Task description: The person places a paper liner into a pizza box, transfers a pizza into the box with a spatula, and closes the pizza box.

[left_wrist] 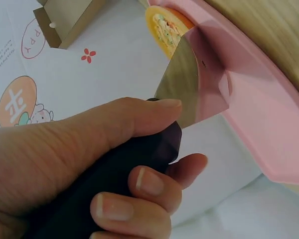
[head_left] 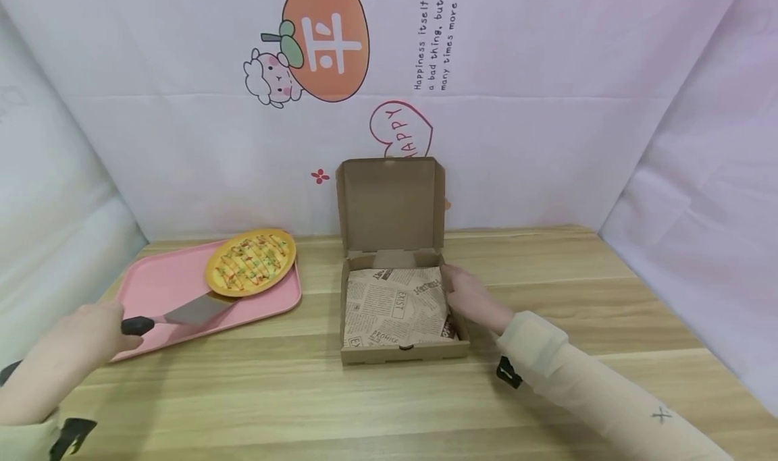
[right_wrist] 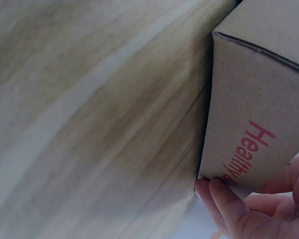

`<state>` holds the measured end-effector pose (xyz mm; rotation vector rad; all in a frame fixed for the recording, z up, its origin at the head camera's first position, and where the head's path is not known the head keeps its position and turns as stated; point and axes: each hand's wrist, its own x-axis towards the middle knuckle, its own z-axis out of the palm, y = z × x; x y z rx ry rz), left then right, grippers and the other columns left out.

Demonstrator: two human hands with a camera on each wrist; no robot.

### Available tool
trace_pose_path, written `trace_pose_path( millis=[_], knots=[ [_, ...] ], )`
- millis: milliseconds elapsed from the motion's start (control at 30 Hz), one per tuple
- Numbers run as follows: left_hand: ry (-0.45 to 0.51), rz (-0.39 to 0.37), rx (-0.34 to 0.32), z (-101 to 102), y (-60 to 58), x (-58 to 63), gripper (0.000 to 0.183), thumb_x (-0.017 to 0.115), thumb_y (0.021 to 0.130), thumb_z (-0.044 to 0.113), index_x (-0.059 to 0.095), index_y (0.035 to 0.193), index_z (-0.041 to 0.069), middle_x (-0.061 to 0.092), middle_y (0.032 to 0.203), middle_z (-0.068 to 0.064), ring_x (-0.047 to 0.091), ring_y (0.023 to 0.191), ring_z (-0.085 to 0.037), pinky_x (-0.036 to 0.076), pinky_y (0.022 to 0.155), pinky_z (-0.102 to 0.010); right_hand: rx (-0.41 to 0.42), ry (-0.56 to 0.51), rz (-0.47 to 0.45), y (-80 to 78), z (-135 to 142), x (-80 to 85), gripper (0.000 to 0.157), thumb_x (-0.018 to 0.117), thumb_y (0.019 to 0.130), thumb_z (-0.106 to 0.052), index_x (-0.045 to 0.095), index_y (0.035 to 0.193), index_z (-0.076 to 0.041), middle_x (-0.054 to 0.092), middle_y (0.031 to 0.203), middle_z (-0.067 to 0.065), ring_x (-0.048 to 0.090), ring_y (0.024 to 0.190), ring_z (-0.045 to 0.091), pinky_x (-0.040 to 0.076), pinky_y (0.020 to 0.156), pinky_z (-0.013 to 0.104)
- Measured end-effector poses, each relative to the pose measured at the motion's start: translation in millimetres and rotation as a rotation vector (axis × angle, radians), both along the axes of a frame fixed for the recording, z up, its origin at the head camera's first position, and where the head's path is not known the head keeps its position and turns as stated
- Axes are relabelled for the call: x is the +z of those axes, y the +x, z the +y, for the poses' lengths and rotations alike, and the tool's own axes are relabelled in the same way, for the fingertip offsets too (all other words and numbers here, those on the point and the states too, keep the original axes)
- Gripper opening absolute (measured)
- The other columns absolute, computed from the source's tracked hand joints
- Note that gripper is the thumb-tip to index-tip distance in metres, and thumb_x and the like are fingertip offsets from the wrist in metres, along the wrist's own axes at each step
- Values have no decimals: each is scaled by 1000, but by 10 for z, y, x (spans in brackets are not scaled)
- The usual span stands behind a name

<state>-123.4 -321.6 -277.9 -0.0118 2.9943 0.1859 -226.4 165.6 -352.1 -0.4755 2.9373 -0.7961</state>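
My left hand (head_left: 91, 333) grips the black handle (head_left: 137, 325) of a pizza server. The server's metal blade (head_left: 197, 310) reaches over the pink tray (head_left: 154, 279) to the near edge of a pizza (head_left: 250, 265) with a yellow rim; whether the tip lies under it, I cannot tell. At the middle of the table stands a cardboard pizza box (head_left: 404, 354), lid (head_left: 392, 204) raised, lined with printed paper (head_left: 395, 306). My right hand (head_left: 474, 299) holds the box's right side wall, with fingertips (right_wrist: 222, 191) on the outside near the red lettering.
The wooden table (head_left: 577, 299) ends against a white printed cloth (head_left: 516, 157) at the back. More white cloth hangs at both sides. The raised lid stands close to the back cloth, and the tray lies left of the box.
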Motion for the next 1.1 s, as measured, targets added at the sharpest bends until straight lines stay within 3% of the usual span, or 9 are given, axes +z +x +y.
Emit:
trace_pose_path(
  millis=[100, 367, 800, 1100],
  knots=[
    [8, -9, 7, -18, -11, -19, 26, 63, 80, 20, 49, 66, 3, 46, 63, -8, 45, 59, -26, 40, 54, -43, -3, 1, 2, -4, 4, -6, 55, 42, 79, 11, 29, 132, 17, 29, 138, 32, 28, 127, 44, 24, 105, 49],
    [19, 87, 16, -52, -5, -184, 36, 62, 78, 29, 44, 60, 5, 42, 57, -4, 42, 52, -21, 36, 48, -38, 2, 8, 8, -15, 10, -14, 56, 42, 78, 11, 29, 132, 17, 30, 138, 32, 28, 127, 44, 23, 105, 49],
    [51, 130, 11, 21, -3, -270, 34, 61, 82, 23, 43, 60, 4, 38, 56, -3, 38, 51, -19, 30, 48, -31, -6, -21, -13, -20, -1, 5, 56, 41, 79, 12, 28, 133, 16, 28, 139, 31, 26, 128, 44, 22, 105, 49],
    [107, 59, 57, -42, -20, -347, 39, 60, 84, 31, 41, 61, 5, 40, 56, -2, 40, 51, -19, 30, 50, -29, -12, -2, -5, -15, -12, 15, 57, 41, 78, 12, 28, 133, 16, 29, 139, 31, 27, 128, 43, 24, 104, 49]
  ],
)
